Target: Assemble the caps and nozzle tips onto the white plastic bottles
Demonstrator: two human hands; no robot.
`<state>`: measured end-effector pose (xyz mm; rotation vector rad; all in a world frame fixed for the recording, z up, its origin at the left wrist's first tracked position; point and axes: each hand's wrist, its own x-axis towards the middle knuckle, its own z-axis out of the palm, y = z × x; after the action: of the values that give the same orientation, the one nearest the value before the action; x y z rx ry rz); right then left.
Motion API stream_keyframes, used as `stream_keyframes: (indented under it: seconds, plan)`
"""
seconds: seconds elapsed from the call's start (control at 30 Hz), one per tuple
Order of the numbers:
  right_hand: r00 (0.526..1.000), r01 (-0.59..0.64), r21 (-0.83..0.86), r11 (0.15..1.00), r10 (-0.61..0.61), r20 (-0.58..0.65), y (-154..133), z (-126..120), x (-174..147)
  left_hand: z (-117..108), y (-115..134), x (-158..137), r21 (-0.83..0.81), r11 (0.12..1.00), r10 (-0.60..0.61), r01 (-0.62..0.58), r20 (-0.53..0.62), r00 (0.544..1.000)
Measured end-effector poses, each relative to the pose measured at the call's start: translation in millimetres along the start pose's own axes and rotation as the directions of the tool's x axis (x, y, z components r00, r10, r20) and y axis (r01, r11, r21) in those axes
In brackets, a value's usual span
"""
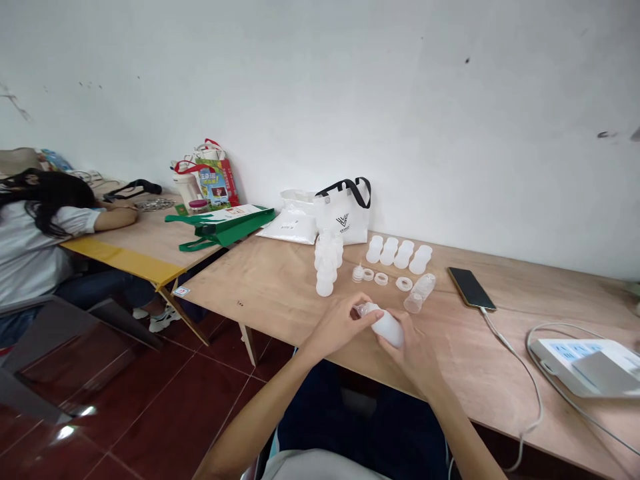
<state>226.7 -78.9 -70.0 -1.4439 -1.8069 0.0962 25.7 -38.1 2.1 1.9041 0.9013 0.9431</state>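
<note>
A white frosted bottle (pixel 389 329) is held tilted between my two hands above the table's front edge. My right hand (pixel 411 343) wraps round the bottle's lower body. Pinched at its top end, my left hand (pixel 345 321) has fingers closed on a clear piece, partly hidden by them. Just beyond lie several pale rings (pixel 381 279) and a small clear teat-like part (pixel 358 272). To the right of these, clear cup-shaped covers (pixel 421 292) lie nested in a row. Frosted waisted bottles (pixel 403 254) stand in a row behind, and another cluster of frosted bottles (pixel 325 273) stands left.
A black phone (pixel 471 288) on a charging cable lies right, near a white box-like device (pixel 590 367). White plastic packages (pixel 290 223) and a white bag (pixel 353 220) stand against the wall. At the left table, a person (pixel 40 233) leans forward beside a green bag (pixel 225 230).
</note>
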Motion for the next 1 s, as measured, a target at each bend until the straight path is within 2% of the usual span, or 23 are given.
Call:
stream_keyframes:
  seconds: [0.13,0.23,0.3,0.37,0.43,0.5,0.57,0.63,0.7,0.87,1.0]
  plan:
    - [0.990,0.118,-0.064,0.991,-0.122,-0.064,-9,-8,1,-5,2,0,0.036,0.997,-0.062,0.062,0.010,0.998]
    - [0.996,0.075,0.028,0.997,-0.073,-0.042,-16,-15,3,-10,1,0,-0.038,0.995,-0.085,0.087,0.065,0.994]
    - [0.999,-0.002,0.151,0.989,-0.003,0.032,-18,-19,4,-18,2,0,-0.097,0.993,-0.048,0.061,0.135,0.990]
    - [0.985,-0.097,0.254,0.962,0.056,0.166,-18,-24,4,-28,3,-1,-0.119,0.993,0.019,0.010,0.236,0.971]
    - [0.953,-0.174,0.299,0.938,0.084,0.290,-18,-28,4,-37,3,-2,-0.116,0.992,0.085,-0.047,0.348,0.934]
    - [0.935,-0.210,0.312,0.927,0.097,0.342,-18,-29,3,-41,3,-3,-0.114,0.989,0.129,-0.090,0.406,0.905]
    - [0.936,-0.222,0.317,0.922,0.110,0.336,-20,-28,3,-40,1,-4,-0.108,0.989,0.132,-0.098,0.375,0.918]
    - [0.935,-0.243,0.308,0.920,0.138,0.326,-22,-26,4,-35,1,-4,-0.103,0.993,0.091,-0.064,0.284,0.954]
    - [0.929,-0.271,0.291,0.918,0.170,0.330,-25,-27,5,-31,2,-3,-0.116,0.993,0.052,-0.025,0.235,0.971]
    - [0.921,-0.272,0.307,0.912,0.156,0.356,-28,-33,8,-29,7,-3,-0.149,0.982,0.160,-0.118,0.312,0.937]
    - [0.922,-0.288,0.261,0.921,0.192,0.337,-29,-35,7,-21,3,-3,-0.263,0.965,0.067,0.005,0.263,0.963]
